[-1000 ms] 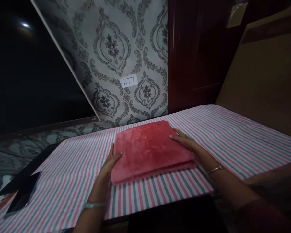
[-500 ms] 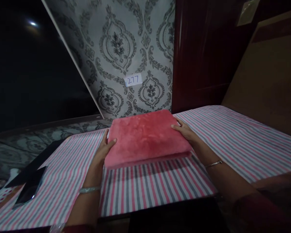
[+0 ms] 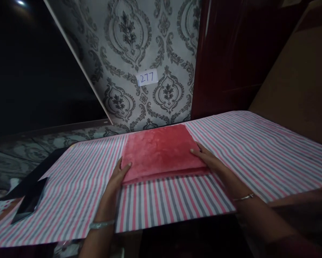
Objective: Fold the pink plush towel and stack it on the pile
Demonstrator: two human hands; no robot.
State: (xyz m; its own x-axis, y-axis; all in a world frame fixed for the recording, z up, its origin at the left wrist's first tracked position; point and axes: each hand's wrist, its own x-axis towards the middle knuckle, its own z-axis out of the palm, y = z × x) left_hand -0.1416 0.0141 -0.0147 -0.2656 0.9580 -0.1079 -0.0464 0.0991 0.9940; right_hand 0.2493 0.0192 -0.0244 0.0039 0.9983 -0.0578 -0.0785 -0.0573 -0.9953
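A folded pink-red plush blanket [image 3: 161, 152] is held level between my two hands, low over a striped tablecloth [image 3: 161, 204]. Whether its underside touches the cloth I cannot tell. My left hand [image 3: 119, 174] grips its left edge, thumb on top and the other fingers along the side and partly hidden. On the right edge, my right hand [image 3: 205, 156] holds it the same way, thumb over the top face and fingers beneath or beside it.
A dark phone [image 3: 30, 200] lies on the cloth at the left. Behind stand a large black screen [image 3: 37, 71] and a patterned wall with a paper label [image 3: 147, 77] marked 277. A dark red panel [image 3: 225, 61] and a brown board [image 3: 298, 82] rise at the right.
The blanket has come down closer to the striped cloth, with both hands still on its edges. The camera view has shifted slightly.
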